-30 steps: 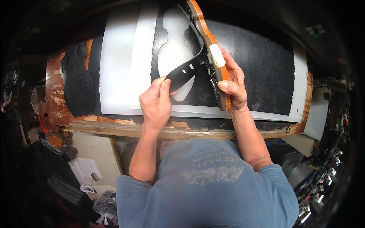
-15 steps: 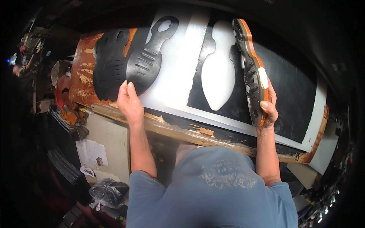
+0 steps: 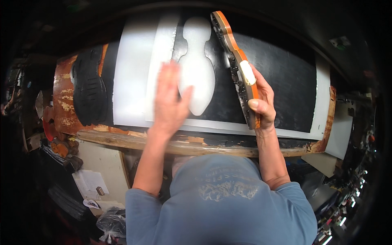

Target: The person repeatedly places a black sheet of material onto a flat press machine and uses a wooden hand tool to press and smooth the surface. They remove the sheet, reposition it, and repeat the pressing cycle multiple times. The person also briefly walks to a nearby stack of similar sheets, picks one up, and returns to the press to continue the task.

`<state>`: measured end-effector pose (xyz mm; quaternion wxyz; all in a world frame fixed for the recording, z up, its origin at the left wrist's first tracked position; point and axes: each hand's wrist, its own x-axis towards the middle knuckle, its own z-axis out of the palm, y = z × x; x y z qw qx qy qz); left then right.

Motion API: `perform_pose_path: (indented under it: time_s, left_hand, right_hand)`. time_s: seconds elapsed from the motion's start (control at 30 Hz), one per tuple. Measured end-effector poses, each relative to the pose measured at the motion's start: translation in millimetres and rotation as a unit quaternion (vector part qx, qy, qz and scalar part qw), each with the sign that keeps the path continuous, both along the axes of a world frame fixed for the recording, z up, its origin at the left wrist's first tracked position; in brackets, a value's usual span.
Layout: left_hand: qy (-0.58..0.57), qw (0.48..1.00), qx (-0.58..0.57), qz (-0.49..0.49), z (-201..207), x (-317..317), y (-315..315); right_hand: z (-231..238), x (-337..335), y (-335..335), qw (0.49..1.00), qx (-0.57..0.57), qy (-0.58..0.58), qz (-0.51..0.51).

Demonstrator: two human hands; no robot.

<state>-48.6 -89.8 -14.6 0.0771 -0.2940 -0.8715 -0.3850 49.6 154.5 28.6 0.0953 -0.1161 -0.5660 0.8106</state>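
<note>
My right hand (image 3: 264, 100) grips a long, curved cutting die (image 3: 238, 54) on edge, with an orange outer side, a pale patch and a dark toothed face turned left. The die is raised over a black sheet (image 3: 281, 77). A bottle-shaped opening (image 3: 197, 77) in that sheet shows white underneath. Over the opening's left edge, my left hand (image 3: 168, 98) is blurred, its fingers stretched out and the thumb apart, with nothing in it. Black cut pieces (image 3: 87, 87) with slots lie piled at the table's left end.
A white board (image 3: 134, 73) lies under the black sheet, on a worn brown table (image 3: 63, 102). The table's wooden front edge (image 3: 114, 139) runs along my body. A clear plastic bag (image 3: 112, 224) and a pale panel with paper (image 3: 92, 181) are below left.
My left hand has let go of the slotted black piece at the pile and moved right to the opening. The view has shifted, and the die stays in my right hand.
</note>
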Motion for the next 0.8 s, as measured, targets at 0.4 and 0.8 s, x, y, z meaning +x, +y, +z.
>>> perform_pose_path:
  time_s: [0.4, 0.8]
  left_hand:
    - [0.074, 0.988, -0.129, -0.041, -10.8, 13.7, 26.9]
    - [0.020, 0.986, 0.121, -0.112, -0.4, 37.8, 0.2]
  right_hand:
    - [-23.7, -10.5, -6.5, 0.770, 0.634, -0.030, -0.059]
    - [-33.1, 10.4, 11.4, 0.835, 0.544, 0.023, -0.078]
